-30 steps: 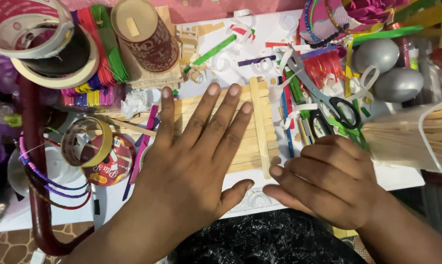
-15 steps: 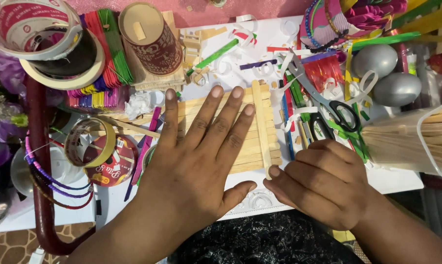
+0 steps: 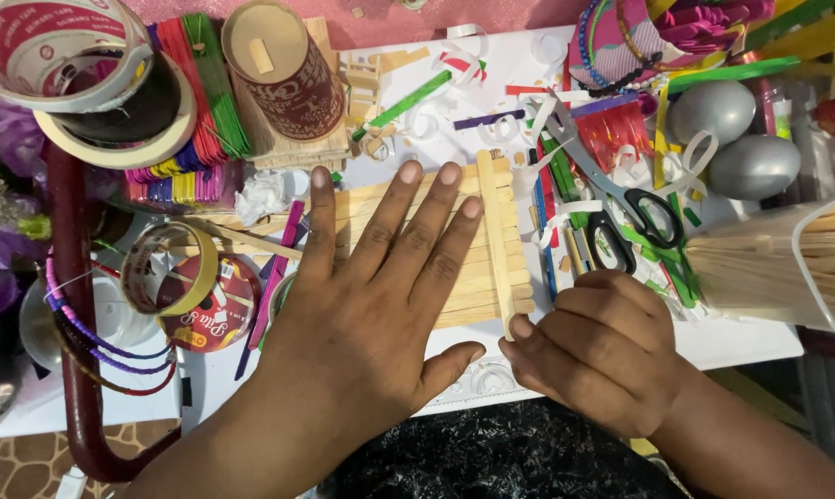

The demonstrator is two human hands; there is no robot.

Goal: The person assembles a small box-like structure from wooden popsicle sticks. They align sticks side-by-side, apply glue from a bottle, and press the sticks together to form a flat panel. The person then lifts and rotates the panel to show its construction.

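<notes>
Your left hand [image 3: 362, 305] is lying flat, its fingers [image 3: 394, 217] spread wide and gripping nothing; the palm and fingers are pressing down on a panel of wooden craft sticks [image 3: 468, 277] laid side by side on the white table [image 3: 750, 337], probably so that the rows are not slipping apart. Your right hand [image 3: 598, 351] is curled almost closed, its thumb tip [image 3: 522, 327] touching the near end of a single cross stick [image 3: 494, 236], which is lying across the panel at right angles to the rows, near their right ends. Whether the right fingers are pinching that stick or only pushing it, you cannot tell, since the fingertips are folded under the hand. The cross stick is apparently being held as a brace that ties the rows together, which would explain why one hand is flattening while the other is steadying.

Just right of the panel, black-handled scissors [image 3: 621, 217] are lying among coloured sticks and curls of white paper. Further right, a bundle of plain sticks [image 3: 778, 263] in clear wrap is resting at the table's edge, with two silver egg shapes [image 3: 732, 134] behind it. To the left, rolls of tape [image 3: 163, 268] are sitting near the panel, and larger tape rolls [image 3: 76, 83] are stacked at the far left corner. Behind your left fingers, a brown cardboard tube [image 3: 284, 69] is standing beside bundles of green and red sticks [image 3: 200, 83].
</notes>
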